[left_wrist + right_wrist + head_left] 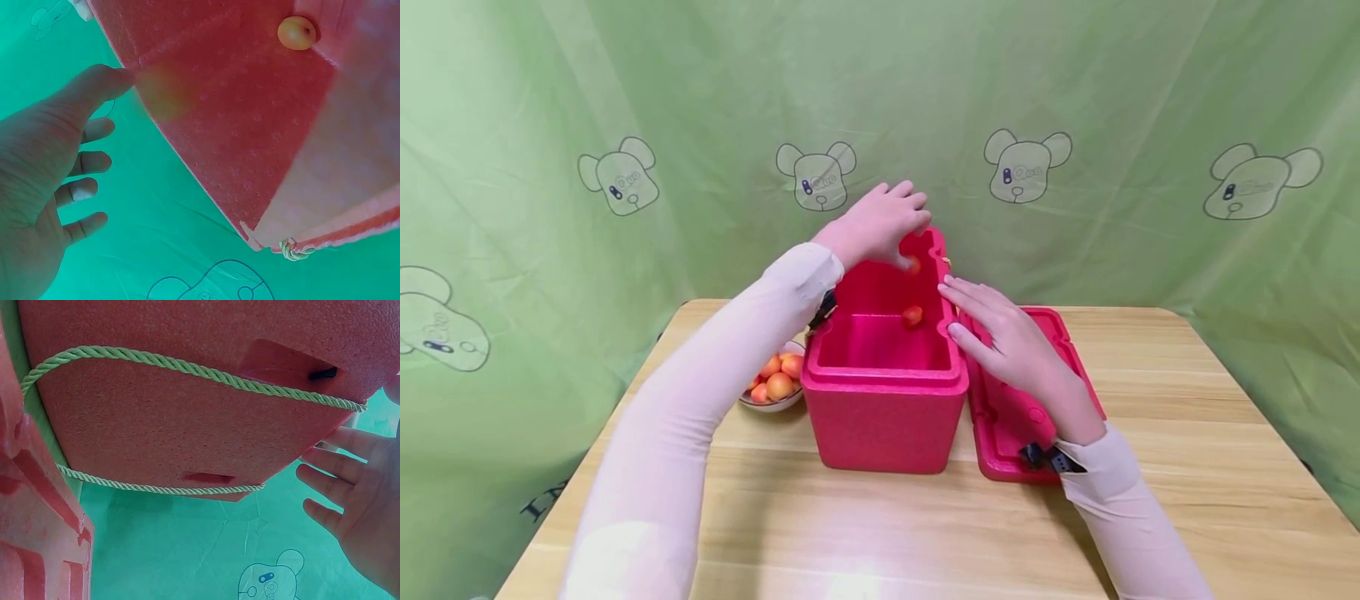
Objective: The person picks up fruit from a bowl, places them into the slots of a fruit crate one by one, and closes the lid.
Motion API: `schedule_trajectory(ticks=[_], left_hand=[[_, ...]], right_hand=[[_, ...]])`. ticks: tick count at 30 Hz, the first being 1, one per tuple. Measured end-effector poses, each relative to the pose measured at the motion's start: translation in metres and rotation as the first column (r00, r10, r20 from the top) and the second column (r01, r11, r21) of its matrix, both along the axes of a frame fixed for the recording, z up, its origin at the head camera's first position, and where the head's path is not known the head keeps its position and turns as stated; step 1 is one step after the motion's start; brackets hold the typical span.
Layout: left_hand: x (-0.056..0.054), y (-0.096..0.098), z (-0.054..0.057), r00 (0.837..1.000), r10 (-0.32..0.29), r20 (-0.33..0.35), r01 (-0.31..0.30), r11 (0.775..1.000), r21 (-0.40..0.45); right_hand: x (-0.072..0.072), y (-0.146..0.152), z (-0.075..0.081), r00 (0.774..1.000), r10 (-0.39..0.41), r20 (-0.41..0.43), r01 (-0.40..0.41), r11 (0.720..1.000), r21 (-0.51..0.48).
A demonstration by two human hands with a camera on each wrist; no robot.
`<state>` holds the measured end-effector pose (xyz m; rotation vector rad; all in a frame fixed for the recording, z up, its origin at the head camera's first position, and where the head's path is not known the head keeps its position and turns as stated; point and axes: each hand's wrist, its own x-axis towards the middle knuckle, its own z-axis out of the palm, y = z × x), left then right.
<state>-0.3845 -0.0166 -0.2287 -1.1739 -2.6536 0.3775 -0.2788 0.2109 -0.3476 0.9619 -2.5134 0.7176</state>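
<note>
Above the opening of a red foam box (pixel 883 429), my left hand (pixel 880 225) is spread, with its fingers apart. A small round orange-red fruit (pixel 913 265) is just below its thumb; in the left wrist view this fruit (pixel 167 92) is blurred and clear of the fingers. A second such fruit (pixel 912 316) lies inside the box, sharp in the left wrist view. My right hand (pixel 1000 337) rests its straight fingers on the right rim of the box. In the right wrist view, those fingers (pixel 331 465) lie along the edge, holding nothing.
A white bowl (pixel 775 407) of several orange fruits stands left of the box. The red lid (pixel 1015 417) lies right of it on the wooden table (pixel 1180 467). Twisted cord (pixel 156 360) hangs along the box's side. A green curtain (pixel 925 83) closes off the back.
</note>
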Motion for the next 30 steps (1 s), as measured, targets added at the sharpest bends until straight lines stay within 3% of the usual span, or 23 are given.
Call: schedule_trajectory(ticks=[16, 30], left_hand=[[0.000, -0.003, 0.003, 0.999, 0.025, -0.021, -0.024, 0.999, 0.026], [0.005, -0.024, 0.017, 0.998, 0.054, -0.011, -0.051, 0.983, 0.178]], right_hand=[[0.001, 0.000, 0.001, 1.000, 0.007, -0.019, -0.007, 1.000, -0.004], [0.001, 0.000, 0.001, 1.000, -0.003, -0.003, 0.003, 1.000, 0.001]])
